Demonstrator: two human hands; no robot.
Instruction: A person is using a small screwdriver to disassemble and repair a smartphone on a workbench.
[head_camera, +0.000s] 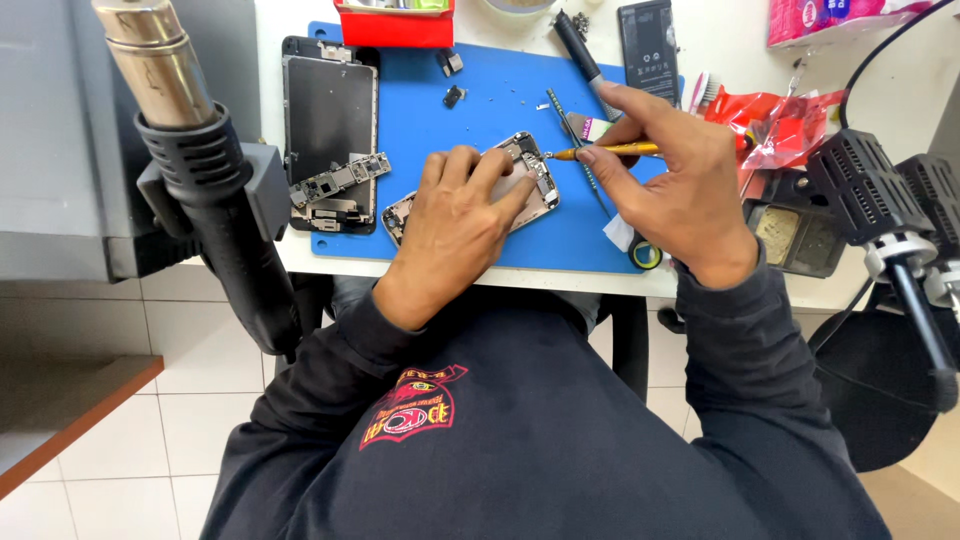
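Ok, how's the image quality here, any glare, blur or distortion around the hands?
Head view: even, soft light; left hand, right hand and opened phone are sharp. Mild glare on the hot-air nozzle. Wide-angle bending shows at the edges.

The left hand (455, 222) is pressing an opened silver phone chassis (530, 170) onto the blue mat (480, 110) while the right hand (672, 170) is holding a yellow-handled screwdriver (605, 151) to it.

I wear a dark navy sweatshirt (560, 440) with long sleeves reaching my wrists. A red and yellow emblem (412, 405) sits on its chest. My hands are bare.
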